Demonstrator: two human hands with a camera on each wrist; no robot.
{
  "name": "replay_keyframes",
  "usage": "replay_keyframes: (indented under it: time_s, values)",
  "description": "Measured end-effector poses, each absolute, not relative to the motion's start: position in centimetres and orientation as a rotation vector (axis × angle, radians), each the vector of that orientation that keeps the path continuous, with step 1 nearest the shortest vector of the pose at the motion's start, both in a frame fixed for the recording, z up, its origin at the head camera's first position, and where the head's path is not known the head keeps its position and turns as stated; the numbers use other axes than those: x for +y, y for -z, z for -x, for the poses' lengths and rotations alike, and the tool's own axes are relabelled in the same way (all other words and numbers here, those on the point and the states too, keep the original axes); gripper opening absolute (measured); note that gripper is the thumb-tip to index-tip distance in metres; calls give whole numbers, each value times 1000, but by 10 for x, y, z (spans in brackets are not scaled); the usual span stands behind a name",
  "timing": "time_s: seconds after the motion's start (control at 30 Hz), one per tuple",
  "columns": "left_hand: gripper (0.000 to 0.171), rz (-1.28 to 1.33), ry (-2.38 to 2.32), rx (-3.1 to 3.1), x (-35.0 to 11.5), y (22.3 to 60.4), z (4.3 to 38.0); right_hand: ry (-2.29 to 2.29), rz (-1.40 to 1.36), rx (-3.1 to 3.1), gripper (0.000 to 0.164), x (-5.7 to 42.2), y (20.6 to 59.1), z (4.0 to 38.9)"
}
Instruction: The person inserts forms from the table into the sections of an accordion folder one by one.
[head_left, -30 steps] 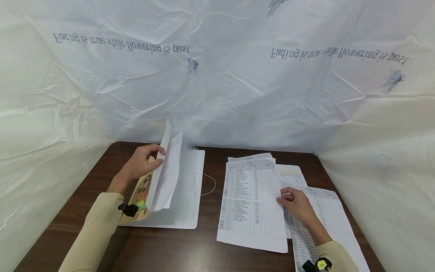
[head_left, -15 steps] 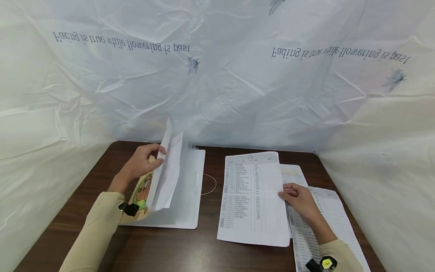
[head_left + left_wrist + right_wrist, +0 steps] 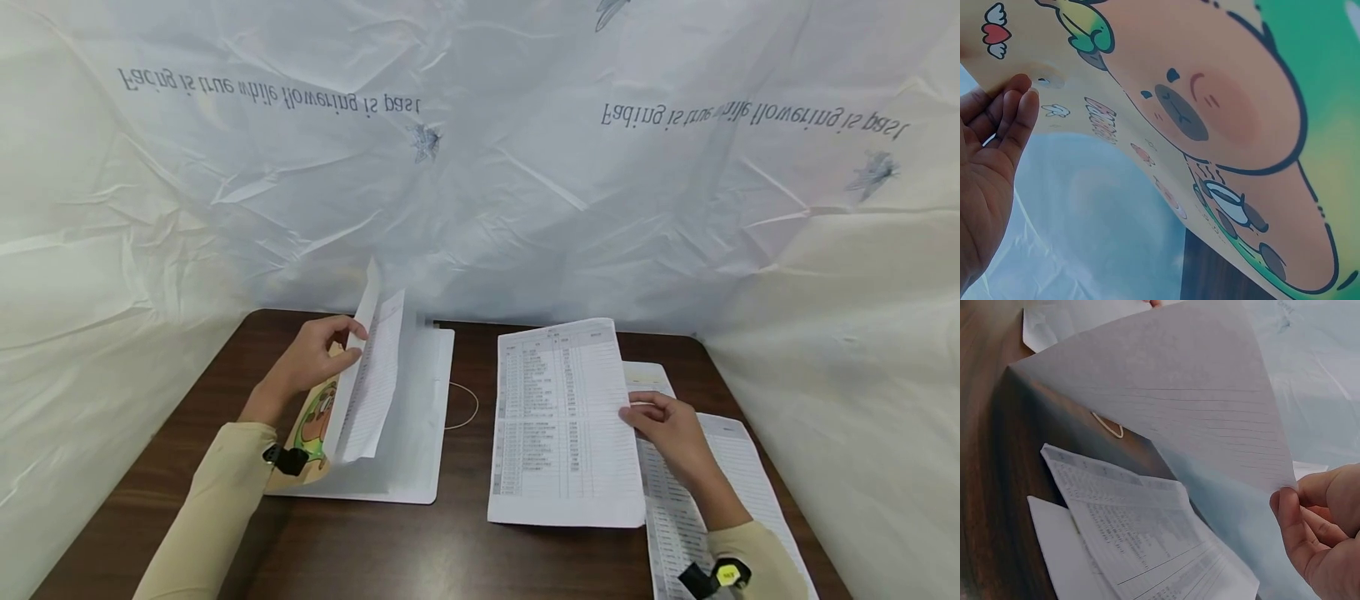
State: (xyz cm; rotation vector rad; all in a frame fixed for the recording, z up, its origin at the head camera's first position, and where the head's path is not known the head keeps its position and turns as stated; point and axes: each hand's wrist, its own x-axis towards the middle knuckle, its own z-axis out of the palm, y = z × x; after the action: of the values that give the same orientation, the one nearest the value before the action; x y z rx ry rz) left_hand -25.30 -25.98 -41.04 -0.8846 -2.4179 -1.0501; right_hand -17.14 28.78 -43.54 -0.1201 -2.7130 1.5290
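My left hand (image 3: 315,358) pinches the raised cover of a folder (image 3: 315,421), whose outer side shows a cartoon animal (image 3: 1197,81). Inside the folder a printed sheet (image 3: 378,375) leans half upright against the cover, over a pale back panel (image 3: 420,433). Between thumb and fingers my right hand (image 3: 667,433) holds the right edge of another printed sheet (image 3: 558,417), lifted off the table and tilted. From the right wrist the underside of this lifted sheet (image 3: 1166,369) is in view, with more printed papers (image 3: 1129,525) lying below it.
Printed sheets (image 3: 731,467) overlap at the table's right side, partly under my right forearm. A thin cord loop (image 3: 472,408) sticks out from the folder's right edge onto the dark wooden table (image 3: 360,550). White plastic sheeting (image 3: 480,208) stands behind and at both sides.
My right hand has raised the printed sheet from the papers and moved slightly up and right with it. The left hand and folder have stayed in place.
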Motion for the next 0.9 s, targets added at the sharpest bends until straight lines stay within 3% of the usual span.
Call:
replay_keyframes:
  time_s: [0.9]
  values:
    - [18,895,1121,-2412,-259,407,249,-1690,-14,-2519,45,264,396,186]
